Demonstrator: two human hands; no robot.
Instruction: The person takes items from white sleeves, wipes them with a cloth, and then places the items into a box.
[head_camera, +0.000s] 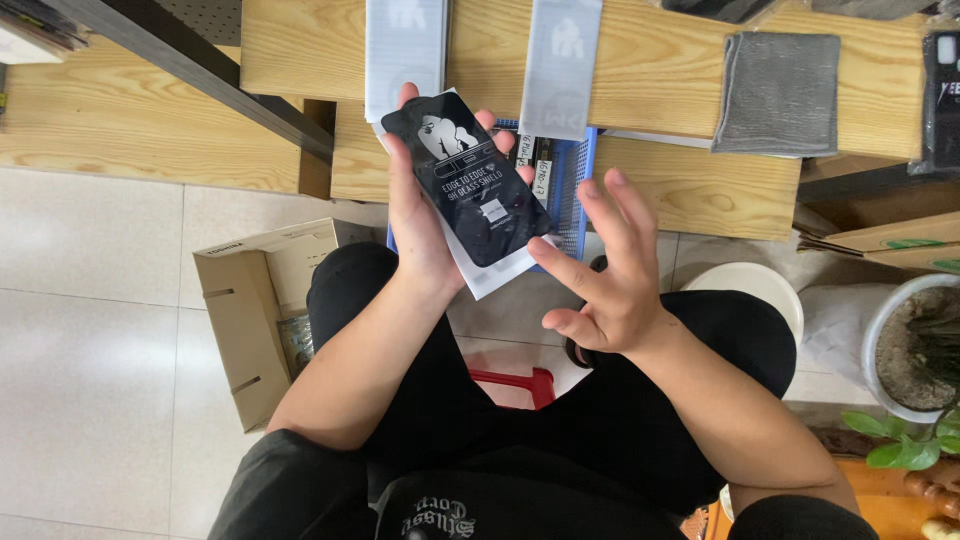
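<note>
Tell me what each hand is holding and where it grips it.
The left hand holds a black flat packet with a white sleeve behind it, gripped by its long edges, palm behind. The right hand is open beside it, holding nothing.

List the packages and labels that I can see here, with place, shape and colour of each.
Black flat pouch: in the left hand, rectangular, white print, white sleeve behind.
Two grey-white packets: upright on the wooden shelf, tall, pale.
Cardboard box: on the floor, left, brown, open.
Blue basket: behind the pouch, white labels inside.
</note>
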